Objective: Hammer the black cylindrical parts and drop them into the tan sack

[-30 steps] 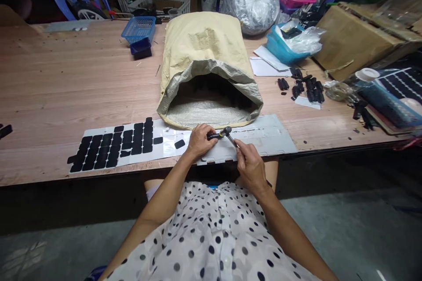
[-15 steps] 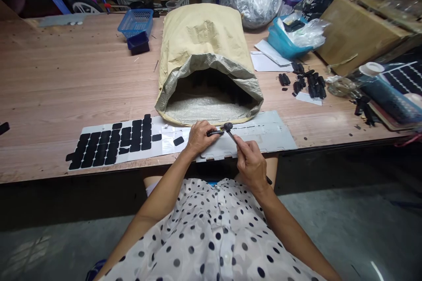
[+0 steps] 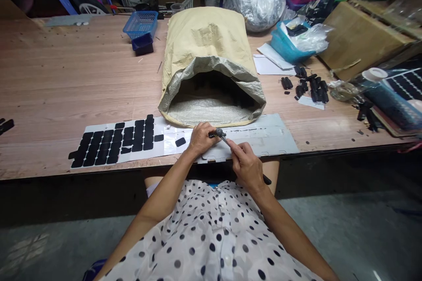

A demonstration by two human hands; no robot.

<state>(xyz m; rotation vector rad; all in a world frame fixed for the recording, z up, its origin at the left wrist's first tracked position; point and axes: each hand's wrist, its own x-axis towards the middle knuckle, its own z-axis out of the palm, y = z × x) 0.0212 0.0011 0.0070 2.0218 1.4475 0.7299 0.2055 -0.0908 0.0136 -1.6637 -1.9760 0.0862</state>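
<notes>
We see a wooden tabletop carrying an open paper sack, its mouth turned toward the person. Just in front of the sack's mouth lies a flat grey sheet. In front and to the left of the sack, a white sheet bears rows of black pads. Directly before the sack's mouth, over the grey sheet, the left hand is closed in a pinch on a small black part. The right hand, on the person's side of the sack, is closed around the shaft of a slender tool, whose rounded head meets the part. We judge the tool stiff and light, best held along its shaft close to the dark handle for control. The part appears rigid, very light and easily dropped, so we would take it between thumb and forefinger by the end away from the tool head.
</notes>
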